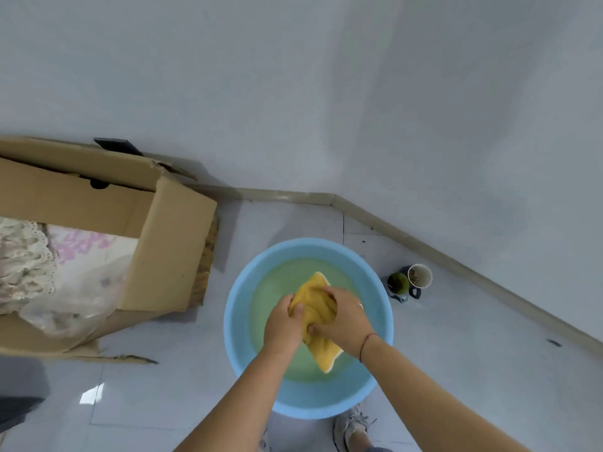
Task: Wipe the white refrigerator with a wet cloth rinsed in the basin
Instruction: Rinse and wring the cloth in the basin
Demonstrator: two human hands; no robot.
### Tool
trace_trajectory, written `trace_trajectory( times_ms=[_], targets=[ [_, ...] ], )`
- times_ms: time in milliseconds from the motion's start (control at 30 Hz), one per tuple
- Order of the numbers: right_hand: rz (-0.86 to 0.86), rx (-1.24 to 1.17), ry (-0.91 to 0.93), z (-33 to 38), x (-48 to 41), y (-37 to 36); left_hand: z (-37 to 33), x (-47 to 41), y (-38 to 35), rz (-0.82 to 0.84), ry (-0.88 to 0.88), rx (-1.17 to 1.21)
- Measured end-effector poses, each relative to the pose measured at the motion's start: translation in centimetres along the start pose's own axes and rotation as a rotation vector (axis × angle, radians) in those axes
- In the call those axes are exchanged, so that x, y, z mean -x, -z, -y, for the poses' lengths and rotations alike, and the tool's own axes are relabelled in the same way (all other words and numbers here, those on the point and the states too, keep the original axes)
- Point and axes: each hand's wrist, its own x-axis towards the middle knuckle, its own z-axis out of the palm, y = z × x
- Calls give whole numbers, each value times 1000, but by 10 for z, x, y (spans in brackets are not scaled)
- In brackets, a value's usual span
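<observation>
Head view shows the left hand (283, 321) and right hand (342, 316) both clutching the yellow cloth (318, 316) over the blue basin (236, 321); soft, soggy, probably drippy, best gripped mid-bunch.

The basin (236, 321) at lower centre is smooth light-blue plastic with a soft sheen. The cloth (318, 308) in it is yellow napped fabric, wet and crumpled, with a white edge. The box (169, 243) at left is matt brown cardboard, ragged at its edges; lacy fabric (23, 252) and clear crinkled plastic film (71, 308) lie inside. The floor (146, 402) is glossy pale tile and the wall (326, 93) is matt paint.
</observation>
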Motion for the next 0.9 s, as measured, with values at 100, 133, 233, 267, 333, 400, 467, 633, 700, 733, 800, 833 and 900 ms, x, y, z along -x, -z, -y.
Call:
trace_trajectory(
  times_ms=[100, 133, 233, 267, 333, 400, 467, 633, 700, 733, 800, 833, 900],
  targets=[
    [-17, -45, -79, -24, -24, -26, 21, -35, -8, 107, -29, -16],
    [-34, -61, -106, -31, -32, -35, 28, -46, -11, 147, -38, -27],
    [-121, -105, -150, -51, -54, -60, 45, -80, -22, 225, -80, -79],
    [-156, -112, -153, -56, -60, -67, 49, -88, -23, 230, -93, -95],
    [-208, -122, -151, -64, -70, -79, 58, -103, -27, 237, -109, -112],
    [-252, -123, -137, -75, -83, -94, 71, -121, -35, 239, -132, -137],
    [-305, -93, -102, -85, -92, -104, 83, -135, -39, 209, -136, -163],
    [-331, 374, 2, -111, -95, -135, 114, -146, -45, 7, -180, -355],
    [-211, 571, 84, -124, -96, -155, 131, -141, -46, -83, -471, -720],
    [-165, 646, 94, -129, -99, -163, 141, -142, -47, -61, -643, -859],
    [-117, 735, 79, -139, -109, -172, 157, -151, -49, 125, -754, -1102],
    [-111, 771, 90, -145, -113, -174, 162, -156, -50, 211, -703, -1193],
    [-65, 806, 63, -150, -118, -175, 169, -166, -52, 291, -612, -1280]
  ],
)
